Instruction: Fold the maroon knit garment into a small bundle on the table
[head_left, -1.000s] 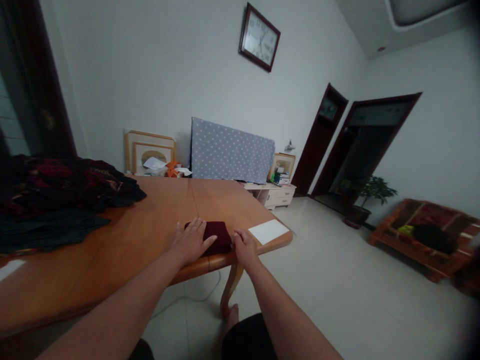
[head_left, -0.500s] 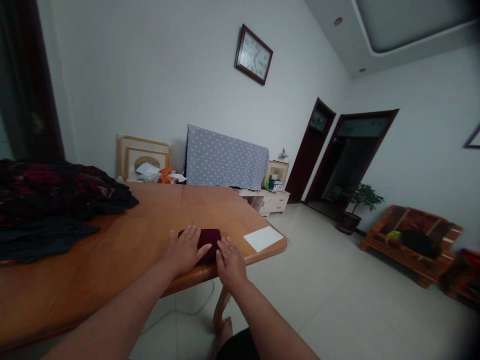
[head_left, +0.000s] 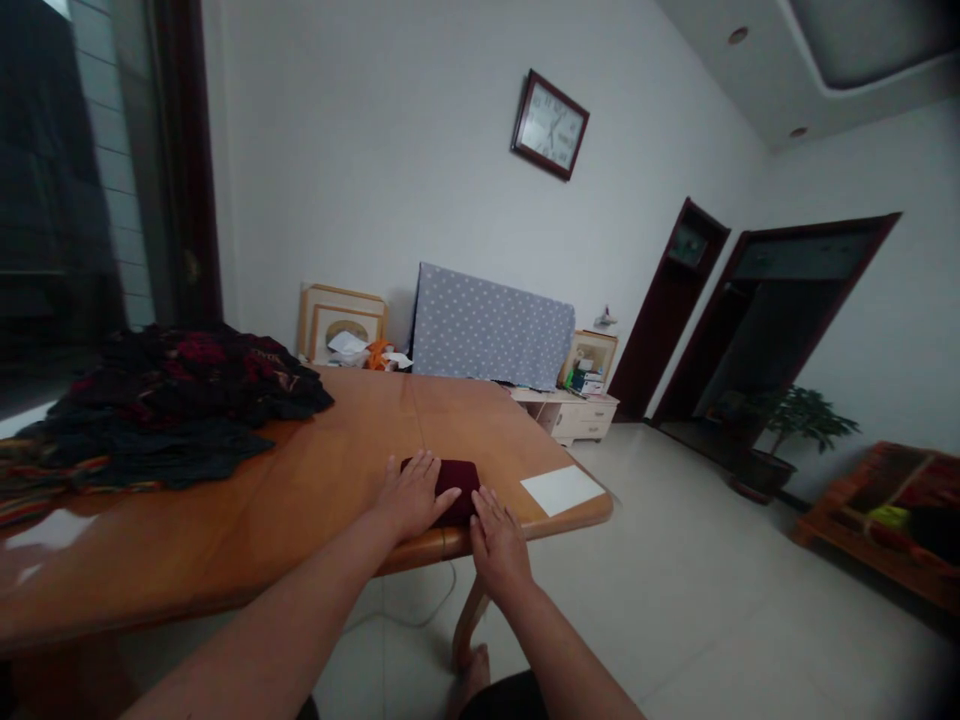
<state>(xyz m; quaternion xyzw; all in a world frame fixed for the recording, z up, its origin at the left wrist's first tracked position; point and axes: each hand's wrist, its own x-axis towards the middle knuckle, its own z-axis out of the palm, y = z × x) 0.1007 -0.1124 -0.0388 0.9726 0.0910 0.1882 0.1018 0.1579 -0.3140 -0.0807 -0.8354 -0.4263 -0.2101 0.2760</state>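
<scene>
The left hand (head_left: 411, 495) is lying flat with fingers spread over the left end of a folded maroon cloth (head_left: 456, 488), whose long axis is running along the near edge of the wooden bench (head_left: 225, 510); the nearer right hand (head_left: 499, 548) is touching its right corner, neither hand gripping.

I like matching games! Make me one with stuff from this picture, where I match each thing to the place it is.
Things:
1. left hand
2. white sheet
3. heap of dark clothes
4. wall clock

Places:
A. hanging high on the wall
B. resting on the dark red cloth
C. lying at the left side of the wooden table
D. lying near the table's right corner

Right pairs: 1-B, 2-D, 3-C, 4-A
</scene>
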